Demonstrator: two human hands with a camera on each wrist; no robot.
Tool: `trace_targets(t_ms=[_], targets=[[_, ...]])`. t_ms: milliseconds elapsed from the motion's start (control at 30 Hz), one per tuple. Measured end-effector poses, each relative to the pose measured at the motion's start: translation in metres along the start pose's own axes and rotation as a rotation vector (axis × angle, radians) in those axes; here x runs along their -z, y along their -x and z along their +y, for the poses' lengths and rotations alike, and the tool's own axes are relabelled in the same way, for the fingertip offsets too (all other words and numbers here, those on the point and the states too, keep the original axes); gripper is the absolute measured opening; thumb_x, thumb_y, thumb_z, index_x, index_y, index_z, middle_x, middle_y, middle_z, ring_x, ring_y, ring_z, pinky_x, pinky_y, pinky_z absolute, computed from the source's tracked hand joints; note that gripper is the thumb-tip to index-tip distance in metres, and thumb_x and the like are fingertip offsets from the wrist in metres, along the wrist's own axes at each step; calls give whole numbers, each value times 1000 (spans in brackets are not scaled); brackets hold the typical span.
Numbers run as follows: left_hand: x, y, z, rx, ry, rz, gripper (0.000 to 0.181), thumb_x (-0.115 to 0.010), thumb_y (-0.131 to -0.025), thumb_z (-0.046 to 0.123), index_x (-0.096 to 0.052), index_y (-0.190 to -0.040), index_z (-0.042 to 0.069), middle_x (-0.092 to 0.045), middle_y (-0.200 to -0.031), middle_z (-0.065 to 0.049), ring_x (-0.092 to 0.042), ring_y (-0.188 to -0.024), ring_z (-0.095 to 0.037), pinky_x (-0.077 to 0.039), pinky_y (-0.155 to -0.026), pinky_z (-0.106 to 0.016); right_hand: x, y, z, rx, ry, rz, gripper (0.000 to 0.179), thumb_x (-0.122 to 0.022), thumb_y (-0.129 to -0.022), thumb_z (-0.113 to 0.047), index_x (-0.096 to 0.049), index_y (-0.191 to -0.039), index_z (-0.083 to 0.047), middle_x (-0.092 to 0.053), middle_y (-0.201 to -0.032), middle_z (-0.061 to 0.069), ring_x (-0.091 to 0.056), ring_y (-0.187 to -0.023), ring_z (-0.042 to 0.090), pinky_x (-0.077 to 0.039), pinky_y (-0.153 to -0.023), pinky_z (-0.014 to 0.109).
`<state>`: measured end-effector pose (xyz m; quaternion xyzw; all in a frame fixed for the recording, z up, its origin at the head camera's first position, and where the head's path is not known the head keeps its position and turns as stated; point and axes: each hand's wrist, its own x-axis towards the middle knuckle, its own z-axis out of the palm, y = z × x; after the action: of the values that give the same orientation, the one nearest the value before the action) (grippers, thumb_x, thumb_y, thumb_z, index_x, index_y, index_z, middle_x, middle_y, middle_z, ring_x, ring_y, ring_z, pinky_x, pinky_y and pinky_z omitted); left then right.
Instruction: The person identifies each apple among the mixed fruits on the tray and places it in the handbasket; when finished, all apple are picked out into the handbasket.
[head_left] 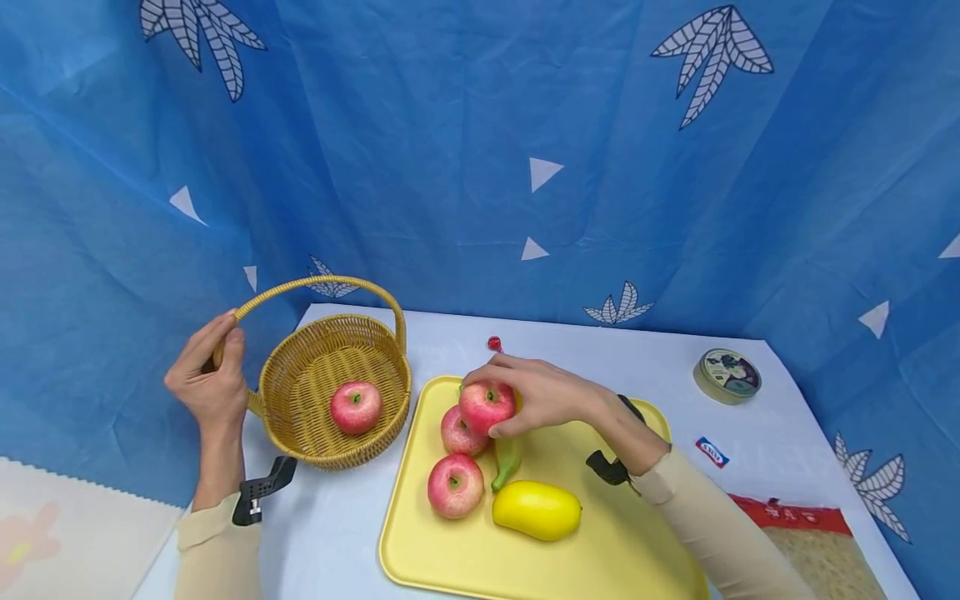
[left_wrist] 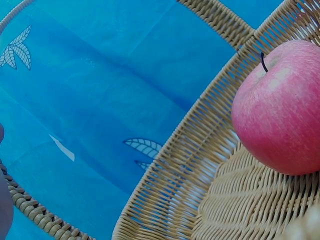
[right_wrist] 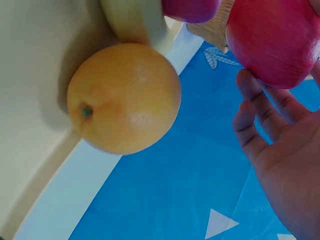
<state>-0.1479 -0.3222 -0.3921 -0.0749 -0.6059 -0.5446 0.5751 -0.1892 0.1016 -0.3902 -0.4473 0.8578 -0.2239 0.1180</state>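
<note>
My left hand (head_left: 210, 371) grips the arched handle (head_left: 330, 281) of a round wicker basket (head_left: 337, 461) at the left. One pink-red apple (head_left: 356, 407) lies inside the basket; the left wrist view shows its stem upward. Over the yellow tray (head_left: 622, 517), my right hand (head_left: 551, 392) holds another apple (head_left: 487, 407) between thumb and fingers. Two more apples (head_left: 455, 486) lie on the tray's left side, one partly covered by the held apple. Beside them are a banana (head_left: 507, 462), partly hidden, and a yellow mango (head_left: 537, 510). An orange (right_wrist: 125, 97) shows in the right wrist view.
At the back right of the white table stands a round tin (head_left: 727, 375). Nearer lie a small blue-and-red packet (head_left: 712, 452) and a red-topped bag (head_left: 810, 542). A small red ball-shaped item (head_left: 494, 343) sits behind the tray. Blue curtain (head_left: 465, 167) surrounds the table.
</note>
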Motion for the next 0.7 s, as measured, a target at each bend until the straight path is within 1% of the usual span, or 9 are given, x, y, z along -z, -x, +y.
trace_targets(t_ms=[233, 333, 467, 567, 700], targets=[[0, 1, 0, -7, 6, 7, 15, -73, -85, -9, -77, -99, -7, -76, -103, -19, -72, -93, -16, -54, -82, -18, -3, -8, -7, 28, -8, -1, 63, -77, -80, -55, -52, -138, -46, -53, -123, -16, -56, -102, 2, -53, -87, 26], [-1, 2, 0, -14, 22, 6, 14, -72, -85, -10, -76, -98, -9, -75, -103, -20, -72, -91, -15, -53, -78, -17, -6, -9, -8, 21, -1, -7, 64, -77, -80, -57, -51, -138, -47, -53, -124, -16, -56, -103, 1, -53, -88, 26], [-1, 2, -1, -17, 48, 13, 15, -72, -84, -11, -76, -98, -10, -75, -103, -21, -72, -91, -16, -52, -76, -17, -9, -13, -9, 11, 0, -8, 64, -75, -80, -59, -50, -138, -49, -52, -124, -16, -56, -103, 1, -53, -86, 25], [-1, 2, -1, -16, 44, 20, 14, -73, -84, -9, -77, -98, -9, -75, -103, -20, -72, -92, -17, -53, -79, -17, -9, -16, -10, 13, -3, -4, 64, -74, -81, -59, -49, -138, -49, -52, -124, -16, -56, -102, 1, -53, -86, 26], [0, 1, -1, -14, 24, 14, 14, -74, -85, -7, -77, -99, -8, -75, -103, -20, -72, -93, -16, -53, -79, -17, -9, -21, -12, 10, 0, -9, 64, -73, -81, -60, -49, -139, -50, -52, -124, -17, -56, -101, 0, -52, -86, 25]])
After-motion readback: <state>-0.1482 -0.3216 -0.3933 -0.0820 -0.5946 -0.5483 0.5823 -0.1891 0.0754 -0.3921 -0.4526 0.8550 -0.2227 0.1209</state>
